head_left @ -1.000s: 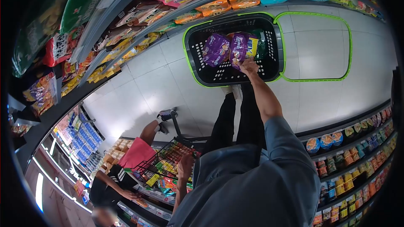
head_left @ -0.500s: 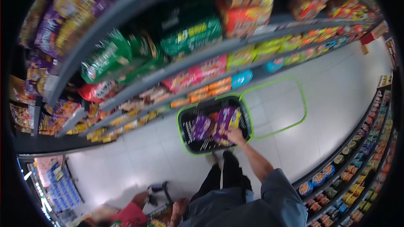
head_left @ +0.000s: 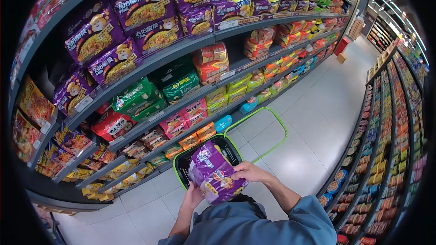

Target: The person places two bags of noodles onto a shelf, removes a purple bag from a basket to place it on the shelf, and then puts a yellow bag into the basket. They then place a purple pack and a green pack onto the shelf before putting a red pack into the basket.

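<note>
Near my waist, both hands are on a purple multipack of instant noodles (head_left: pixel 211 170) with yellow print. My left hand (head_left: pixel 195 195) grips its lower left edge, the fingers partly behind it. My right hand (head_left: pixel 250 171) pinches the right side of the wrapping. Whether this is one pack or two pressed together, I cannot tell. Just beyond it, a black shopping basket (head_left: pixel 233 152) with a green rim stands on the floor. The multipack hides much of the basket's inside. Its green handle (head_left: pixel 285 129) lies folded out to the right.
A tall shelf on the left holds more purple noodle packs (head_left: pixel 144 4), green packs (head_left: pixel 136 94) and a red pack (head_left: pixel 113 124). Cup noodles (head_left: pixel 335 186) line the right-hand shelf. Pale floor tiles (head_left: pixel 313 104) run between them, with a red box (head_left: pixel 341 45) far down the aisle.
The purple multipack has come up out of the basket toward my body. My left hand has joined my right on it. The view has tilted up, showing more upper shelf; the person at lower left is out of view.
</note>
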Demonstrator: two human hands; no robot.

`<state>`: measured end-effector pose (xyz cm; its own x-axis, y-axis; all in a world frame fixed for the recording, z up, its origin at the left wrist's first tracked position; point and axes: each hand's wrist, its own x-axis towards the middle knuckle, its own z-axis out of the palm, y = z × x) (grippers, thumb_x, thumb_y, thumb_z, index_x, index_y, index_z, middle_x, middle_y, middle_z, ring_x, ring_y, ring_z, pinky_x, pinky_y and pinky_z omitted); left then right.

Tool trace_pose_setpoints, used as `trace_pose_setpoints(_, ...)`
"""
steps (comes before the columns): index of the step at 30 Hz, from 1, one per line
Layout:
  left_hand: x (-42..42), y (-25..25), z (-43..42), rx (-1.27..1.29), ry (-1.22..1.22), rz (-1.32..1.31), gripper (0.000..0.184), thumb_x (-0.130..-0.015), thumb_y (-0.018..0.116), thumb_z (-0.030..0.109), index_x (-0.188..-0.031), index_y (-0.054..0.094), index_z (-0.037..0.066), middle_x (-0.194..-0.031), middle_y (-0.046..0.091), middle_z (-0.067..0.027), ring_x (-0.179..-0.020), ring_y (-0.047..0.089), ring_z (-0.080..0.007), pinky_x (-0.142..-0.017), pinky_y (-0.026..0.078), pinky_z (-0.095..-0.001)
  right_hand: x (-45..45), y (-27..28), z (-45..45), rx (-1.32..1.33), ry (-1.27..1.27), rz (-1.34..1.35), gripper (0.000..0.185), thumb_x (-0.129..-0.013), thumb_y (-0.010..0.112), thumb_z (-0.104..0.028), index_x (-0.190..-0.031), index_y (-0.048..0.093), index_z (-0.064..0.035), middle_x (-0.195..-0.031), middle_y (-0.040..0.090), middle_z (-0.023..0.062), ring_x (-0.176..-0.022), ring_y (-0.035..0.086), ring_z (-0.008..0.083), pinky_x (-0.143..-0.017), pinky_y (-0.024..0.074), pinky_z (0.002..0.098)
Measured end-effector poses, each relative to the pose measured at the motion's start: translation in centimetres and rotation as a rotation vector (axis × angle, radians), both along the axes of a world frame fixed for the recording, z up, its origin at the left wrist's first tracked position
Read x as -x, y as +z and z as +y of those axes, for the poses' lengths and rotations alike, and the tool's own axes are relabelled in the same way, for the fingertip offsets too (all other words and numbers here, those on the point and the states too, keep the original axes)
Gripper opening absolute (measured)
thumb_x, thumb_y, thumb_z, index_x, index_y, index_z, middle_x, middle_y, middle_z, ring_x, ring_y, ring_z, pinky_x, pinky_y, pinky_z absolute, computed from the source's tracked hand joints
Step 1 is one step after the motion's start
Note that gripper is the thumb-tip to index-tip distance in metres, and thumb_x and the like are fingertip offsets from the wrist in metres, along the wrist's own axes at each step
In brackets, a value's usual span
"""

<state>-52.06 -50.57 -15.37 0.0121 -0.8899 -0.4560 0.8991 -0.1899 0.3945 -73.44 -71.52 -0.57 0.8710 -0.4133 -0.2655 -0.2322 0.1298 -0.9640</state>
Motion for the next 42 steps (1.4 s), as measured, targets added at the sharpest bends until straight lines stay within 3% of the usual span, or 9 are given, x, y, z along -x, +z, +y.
trace_pose_setpoints(8,4.7,2.3,-2.5,0.031,0.262,0.133,0.074,-0.086,0.05,0.064,-0.139,0.043,0.012,-0.141,0.047,-0.01,-0.127,0.044,-0.0318,-0.108,0.032,-0.0485,2.3,4.7,3.5,0.097,0.074,0.064,0.03,-0.094,0.059,-0.025,-0.083,0.064,0.0024,-0.071,0.058,-0.004,-0.07,0.052,0.0037,-0.067,0.0458,0.0244)
trace_pose_setpoints(15,6.7,9.7,-8.9,0.052,0.546,0.035,0.065,-0.09,0.05,0.057,-0.136,0.046,0.01,-0.135,0.052,-0.0078,-0.124,0.048,-0.0291,-0.106,0.035,-0.0462,4.7,3.9,-1.3,0.175,-0.277,-0.275,0.039,-0.102,0.038,-0.035,-0.117,0.056,-0.0039,-0.116,0.057,0.0076,-0.109,0.052,0.0157,-0.096,0.0401,0.0314)
trace_pose_setpoints(20,10.1,12.9,-14.6,0.105,0.651,0.023,0.067,-0.09,0.048,0.06,-0.135,0.046,0.011,-0.135,0.052,-0.0092,-0.122,0.049,-0.0297,-0.105,0.037,-0.0474,9.1,2.7,-4.5,0.02,-0.369,-0.44,0.083,-0.091,0.051,-0.052,-0.149,0.013,-0.0059,-0.148,0.028,0.0161,-0.135,0.033,0.0287,-0.11,0.0268,0.0421)
trace_pose_setpoints(26,13.8,13.0,-19.1,0.137,0.697,-0.022,0.066,-0.089,0.049,0.061,-0.132,0.05,0.011,-0.129,0.057,-0.0076,-0.12,0.051,-0.0263,-0.103,0.038,-0.0455,12.3,4.9,-8.6,0.088,-0.374,-0.26,0.107,-0.069,0.082,-0.025,-0.148,0.014,-0.0019,-0.146,0.031,0.0183,-0.132,0.039,0.0298,-0.107,0.0336,0.0445)
trace_pose_setpoints(28,13.2,11.3,-19.1,0.141,0.648,0.061,0.06,-0.092,0.048,0.055,-0.133,0.048,0.011,-0.128,0.056,-0.0116,-0.116,0.054,-0.0268,-0.101,0.041,-0.0447,13.5,5.9,-10.1,0.579,-0.15,-0.294,0.105,-0.066,0.085,-0.032,-0.146,0.023,-0.0011,-0.142,0.04,0.0197,-0.127,0.045,0.0307,-0.104,0.0361,0.0438)
trace_pose_setpoints(32,13.2,7.7,-17.9,0.078,0.55,-0.049,0.062,-0.089,0.052,0.051,-0.135,0.047,0.008,-0.132,0.053,-0.0126,-0.118,0.053,-0.0284,-0.102,0.041,-0.0447,12.8,5.9,-13.1,0.443,-0.027,-0.426,0.108,-0.061,0.086,-0.04,-0.145,0.028,-0.0042,-0.14,0.044,0.0193,-0.126,0.046,0.0303,-0.1,0.0393,0.042)
trace_pose_setpoints(37,13.6,8.9,-19.1,-0.029,0.386,-0.043,0.06,-0.09,0.053,0.048,-0.135,0.046,0.008,-0.134,0.053,-0.0124,-0.118,0.052,-0.0268,-0.102,0.042,-0.0427,8.7,-0.4,-18.0,0.109,-0.07,-0.407,0.128,-0.058,0.082,-0.057,-0.149,0.011,-0.0024,-0.153,0.023,0.0131,-0.141,0.022,0.0231,-0.112,0.024,0.039)
trace_pose_setpoints(39,13.5,10.9,-20.6,-0.079,0.31,-0.034,0.06,-0.091,0.053,0.046,-0.136,0.045,0.008,-0.134,0.052,-0.0122,-0.118,0.052,-0.0261,-0.102,0.042,-0.0419,9.0,-2.1,-19.1,-0.299,0.005,-0.375,0.124,-0.055,0.08,-0.065,-0.146,0.025,-0.0022,-0.143,0.039,0.0075,-0.132,0.034,0.0183,-0.109,0.0278,0.0357)
trace_pose_setpoints(42,12.8,16.0,-22.9,-0.198,0.133,-0.048,0.058,-0.091,0.054,0.044,-0.136,0.045,0.008,-0.135,0.052,-0.0121,-0.118,0.052,-0.0252,-0.102,0.043,-0.0407,9.5,-5.1,-20.3,-0.278,-0.013,-0.341,0.107,-0.06,0.081,-0.058,-0.14,0.036,-0.0031,-0.136,0.048,0.0074,-0.124,0.046,0.019,-0.104,0.0376,0.038)
